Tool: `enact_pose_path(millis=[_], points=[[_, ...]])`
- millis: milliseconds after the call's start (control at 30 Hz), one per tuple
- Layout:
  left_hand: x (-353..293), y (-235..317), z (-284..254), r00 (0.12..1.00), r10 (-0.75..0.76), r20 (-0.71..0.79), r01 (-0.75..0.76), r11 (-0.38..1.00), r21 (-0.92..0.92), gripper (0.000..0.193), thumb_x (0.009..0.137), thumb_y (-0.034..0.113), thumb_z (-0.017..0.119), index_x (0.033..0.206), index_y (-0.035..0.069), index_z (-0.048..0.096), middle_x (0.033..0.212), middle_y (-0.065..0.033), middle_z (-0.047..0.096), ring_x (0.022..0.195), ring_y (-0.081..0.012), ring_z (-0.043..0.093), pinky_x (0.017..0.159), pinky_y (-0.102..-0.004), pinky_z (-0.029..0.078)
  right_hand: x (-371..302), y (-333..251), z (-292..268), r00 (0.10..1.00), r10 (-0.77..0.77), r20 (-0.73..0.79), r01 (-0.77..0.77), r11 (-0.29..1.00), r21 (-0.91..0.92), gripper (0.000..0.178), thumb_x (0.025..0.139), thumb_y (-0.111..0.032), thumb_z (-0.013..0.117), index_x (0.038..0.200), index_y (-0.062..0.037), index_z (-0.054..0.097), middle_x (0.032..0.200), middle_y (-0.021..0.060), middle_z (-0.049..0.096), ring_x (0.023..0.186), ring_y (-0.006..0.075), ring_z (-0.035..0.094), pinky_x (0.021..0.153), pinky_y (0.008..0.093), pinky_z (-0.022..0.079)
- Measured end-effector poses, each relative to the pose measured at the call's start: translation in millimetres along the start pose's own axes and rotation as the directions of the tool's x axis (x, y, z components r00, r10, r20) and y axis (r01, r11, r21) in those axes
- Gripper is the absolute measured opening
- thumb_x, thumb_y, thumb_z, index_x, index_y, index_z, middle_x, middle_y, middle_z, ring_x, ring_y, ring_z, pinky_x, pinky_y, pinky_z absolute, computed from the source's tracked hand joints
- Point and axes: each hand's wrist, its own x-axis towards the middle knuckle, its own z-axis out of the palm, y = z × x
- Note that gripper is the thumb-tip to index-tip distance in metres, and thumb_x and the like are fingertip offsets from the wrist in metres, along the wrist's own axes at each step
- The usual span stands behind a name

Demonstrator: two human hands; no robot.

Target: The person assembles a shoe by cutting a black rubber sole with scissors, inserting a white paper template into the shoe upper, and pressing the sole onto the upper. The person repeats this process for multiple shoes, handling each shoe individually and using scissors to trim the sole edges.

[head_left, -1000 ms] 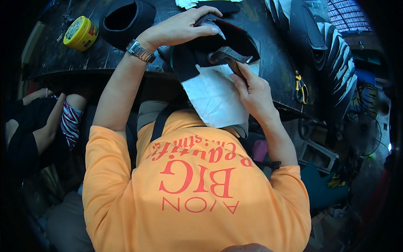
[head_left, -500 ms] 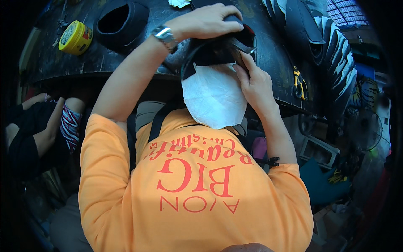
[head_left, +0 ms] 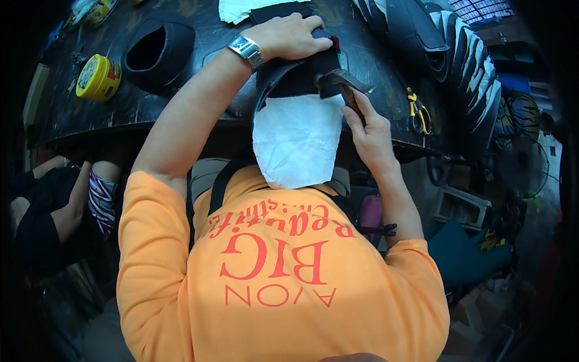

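The right hand is wrapped around the brown handle of a hammer, likely head-heavy and best held there, while left of that grip a white-lined black panel, probably light and pliant, lies under the left hand, its hold unclear.

A yellow tub stands on the scuffed black worktable just beside a rounded black shell with a dark opening, while white sheets lie at the far edge of view. Toward the right, yellow-and-black pliers lie near a row of nested black-and-white pieces. Beyond the table are a round caged fan, a teal sheet and, at upper right, a window grille.
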Motion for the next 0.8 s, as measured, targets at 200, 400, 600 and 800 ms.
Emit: enact_pose_path(millis=[200,400,600,800], points=[[-2.2,-2.2,-4.6,0.998,-0.014,0.064,0.018,0.998,-0.068,0.059,0.099,0.061,0.05,0.139,0.018,0.057,0.116,-0.0214,0.066,0.103,-0.0342,0.068,0.086,-0.0413,0.055,-4.3,8.7,-5.9,0.976,-0.064,-0.206,0.114,0.964,0.242,0.037,0.097,-0.02,0.069,0.131,-0.0079,0.065,0.103,0.0198,0.073,0.089,0.0292,0.075,0.077,0.0337,0.054],[-1.9,2.4,-11.0,0.993,0.102,0.063,-0.094,0.988,-0.121,0.062,0.098,0.062,0.046,0.14,0.018,0.061,0.123,-0.0236,0.066,0.108,-0.036,0.068,0.093,-0.0435,0.054,22.4,17.6,17.6,0.999,-0.034,0.016,0.037,0.964,-0.265,0.033,0.099,-0.024,0.063,0.13,-0.0144,0.057,0.093,0.0216,0.071,0.086,0.0433,0.07,0.074,0.0501,0.055],[-7.1,0.2,-5.1,0.999,0.01,0.05,-0.006,0.998,-0.061,0.06,0.097,0.06,0.049,0.139,0.019,0.061,0.124,-0.0219,0.065,0.11,-0.0353,0.068,0.094,-0.042,0.053,29.1,19.3,10.1,0.999,0.028,-0.024,-0.034,0.953,-0.302,0.036,0.1,-0.027,0.062,0.132,-0.0124,0.055,0.09,0.0219,0.072,0.087,0.0441,0.07,0.074,0.0515,0.054],[-4.5,-2.0,-5.4,0.999,0.0,0.054,0.007,0.991,-0.13,0.062,0.098,0.062,0.047,0.14,0.019,0.059,0.125,-0.0208,0.065,0.111,-0.0328,0.068,0.092,-0.041,0.055,-7.0,29.3,-7.7,0.987,0.118,-0.107,-0.131,0.983,-0.131,0.039,0.098,-0.023,0.066,0.134,-0.0072,0.058,0.1,0.0237,0.073,0.094,0.0404,0.071,0.082,0.0436,0.054]])
